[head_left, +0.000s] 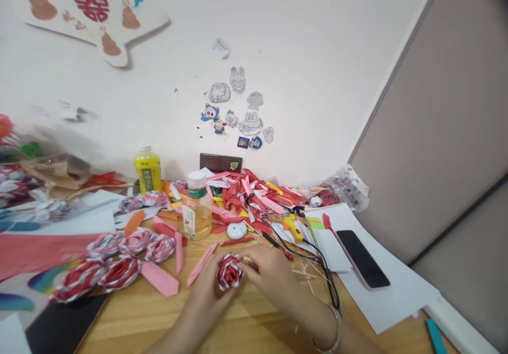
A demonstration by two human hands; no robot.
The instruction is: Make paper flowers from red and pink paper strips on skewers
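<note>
Low over the wooden table, my left hand [210, 285] is closed around a red-and-white paper rose [229, 272], its swirled top facing me. From the right, my right hand [268, 269] has its fingers bent together at the rose's edge; a small pale bit shows by the fingertips, too small to name. A bracelet circles the right wrist. Just left of the hands lie a pink folded paper strip [201, 264] and a wider pink strip [161, 278]. Further left sit several finished paper roses [121, 273], red-and-white and pink-and-white.
A drink bottle [197, 208] and a white earbud case [237, 230] stand beyond the hands. Behind them spreads a pile of folded paper strips [254, 198]. A yellow glue gun [292, 228] trails a black cable. A phone [363, 259] rests on white paper at right; a yellow bottle [147, 169] stands by the wall.
</note>
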